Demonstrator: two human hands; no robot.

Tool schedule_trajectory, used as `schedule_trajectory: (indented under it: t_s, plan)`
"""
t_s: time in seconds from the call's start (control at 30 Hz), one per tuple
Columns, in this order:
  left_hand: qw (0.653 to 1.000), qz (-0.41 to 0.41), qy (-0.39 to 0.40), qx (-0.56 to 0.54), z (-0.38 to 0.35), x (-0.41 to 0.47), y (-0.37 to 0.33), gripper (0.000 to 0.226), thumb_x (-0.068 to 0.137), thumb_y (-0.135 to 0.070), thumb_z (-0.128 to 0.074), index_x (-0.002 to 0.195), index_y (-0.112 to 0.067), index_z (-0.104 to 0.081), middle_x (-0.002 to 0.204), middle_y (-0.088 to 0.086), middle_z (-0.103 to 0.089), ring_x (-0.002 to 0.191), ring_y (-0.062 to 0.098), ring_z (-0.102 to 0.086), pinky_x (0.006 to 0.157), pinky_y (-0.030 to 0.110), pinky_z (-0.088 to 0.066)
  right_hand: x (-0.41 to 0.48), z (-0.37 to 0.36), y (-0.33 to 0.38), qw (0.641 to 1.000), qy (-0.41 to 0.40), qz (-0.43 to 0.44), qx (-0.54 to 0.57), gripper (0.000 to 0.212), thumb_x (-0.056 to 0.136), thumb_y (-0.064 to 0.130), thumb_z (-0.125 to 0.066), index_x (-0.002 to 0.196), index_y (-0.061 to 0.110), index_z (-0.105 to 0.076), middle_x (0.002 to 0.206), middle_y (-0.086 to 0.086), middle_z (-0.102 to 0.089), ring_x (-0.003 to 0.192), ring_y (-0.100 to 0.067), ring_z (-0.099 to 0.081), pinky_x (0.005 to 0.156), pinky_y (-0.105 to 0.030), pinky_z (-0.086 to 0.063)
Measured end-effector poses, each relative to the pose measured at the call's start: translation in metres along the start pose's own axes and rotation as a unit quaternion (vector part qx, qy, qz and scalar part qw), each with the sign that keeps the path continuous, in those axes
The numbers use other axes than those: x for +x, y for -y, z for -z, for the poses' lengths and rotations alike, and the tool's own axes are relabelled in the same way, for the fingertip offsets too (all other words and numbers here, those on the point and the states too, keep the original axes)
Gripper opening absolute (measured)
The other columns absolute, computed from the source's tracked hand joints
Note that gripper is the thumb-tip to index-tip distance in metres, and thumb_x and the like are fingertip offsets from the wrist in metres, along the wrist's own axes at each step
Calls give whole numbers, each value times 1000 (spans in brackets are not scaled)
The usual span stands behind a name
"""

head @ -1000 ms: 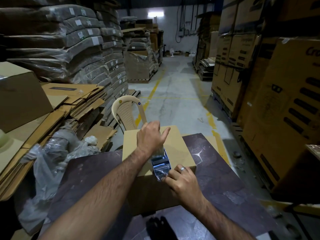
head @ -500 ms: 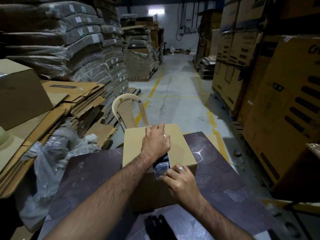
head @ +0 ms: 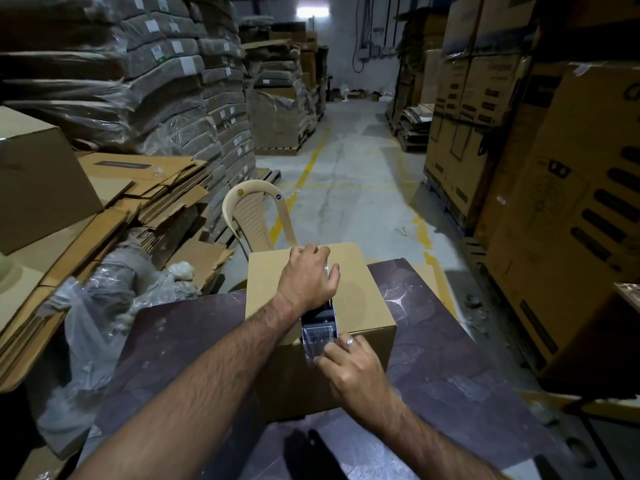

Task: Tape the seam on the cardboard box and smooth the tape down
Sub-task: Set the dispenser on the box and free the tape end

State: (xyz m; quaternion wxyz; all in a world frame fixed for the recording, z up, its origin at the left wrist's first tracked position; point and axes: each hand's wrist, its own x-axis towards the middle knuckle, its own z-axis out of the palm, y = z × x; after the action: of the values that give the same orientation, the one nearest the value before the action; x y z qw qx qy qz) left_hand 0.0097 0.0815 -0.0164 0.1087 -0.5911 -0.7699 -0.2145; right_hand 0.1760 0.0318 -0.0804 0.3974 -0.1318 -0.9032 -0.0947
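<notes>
A closed cardboard box (head: 360,299) stands on a dark table (head: 450,358). A strip of clear tape (head: 318,332) runs along the box's top seam and folds over the near edge onto the front face. My left hand (head: 308,277) rests on the far half of the top, closed around a roll of clear tape that it mostly hides. My right hand (head: 353,367), with a ring on one finger, presses the tape's near end against the front face just below the edge.
A beige plastic chair (head: 252,220) stands just behind the box. Flattened cartons (head: 149,195) and crumpled plastic wrap (head: 104,306) lie to the left. Tall stacked cartons (head: 561,202) line the right side. A concrete aisle (head: 346,188) runs ahead.
My left hand has slid with the roll away from me along the box top, drawing out more tape over the seam. My right hand stays on the tape's near end.
</notes>
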Motion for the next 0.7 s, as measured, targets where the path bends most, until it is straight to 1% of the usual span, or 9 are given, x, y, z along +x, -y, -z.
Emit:
schedule_trajectory:
  t_s: [0.1,0.17,0.27,0.33,0.4,0.47,0.63,0.7]
  plan:
    - [999,15,28,-4,3,6,0,44,87,-42,-45,108,-7,-63,104,12,-64,99,32,-56,93,41,-42,-5,2,1,1000,9,9,7,15,83,9,-63,70,14,-64,69,0,-55,70,-16,-46,56,-30,-40]
    - [998,31,46,-11,9,11,-2,44,86,-43,-45,101,-7,-64,100,13,-67,93,32,-59,88,40,-47,-10,3,1,1000,17,13,13,16,85,8,-58,72,14,-65,71,0,-56,70,-15,-44,55,-28,-40]
    - [994,54,90,-22,20,19,-6,42,86,-41,-47,93,-4,-66,93,17,-68,86,32,-61,77,37,-52,-16,5,4,999,25,15,24,29,94,9,-46,74,13,-66,71,0,-56,69,-15,-44,53,-28,-42]
    - [990,65,123,-19,23,24,-7,42,87,-41,-49,97,-4,-66,99,18,-68,91,33,-61,77,36,-51,-21,7,3,999,31,13,27,36,98,10,-40,73,13,-66,71,0,-56,67,-16,-46,53,-29,-42]
    - [985,80,150,-20,25,27,-7,46,86,-43,-48,104,-5,-67,107,17,-67,97,32,-61,82,35,-51,-27,9,1,999,34,16,33,27,95,9,-48,74,14,-65,71,1,-56,66,-17,-48,52,-30,-44]
    - [982,90,167,-19,27,27,-8,49,87,-45,-48,107,-6,-67,110,16,-67,100,31,-61,84,36,-51,-29,12,-1,998,38,15,37,18,88,6,-55,75,14,-65,72,1,-57,66,-17,-47,52,-31,-44]
    - [979,105,172,-30,30,25,-5,50,87,-50,-46,104,-6,-64,108,16,-66,96,31,-60,84,37,-51,-30,18,-3,998,40,28,38,16,90,9,-56,81,14,-68,75,2,-61,67,-16,-48,53,-28,-42]
    - [979,119,160,-49,32,22,-6,57,87,-54,-48,115,-5,-55,114,14,-63,101,32,-59,88,40,-51,-30,19,-3,998,44,36,33,13,88,7,-58,83,14,-68,77,2,-61,67,-16,-48,53,-28,-43]
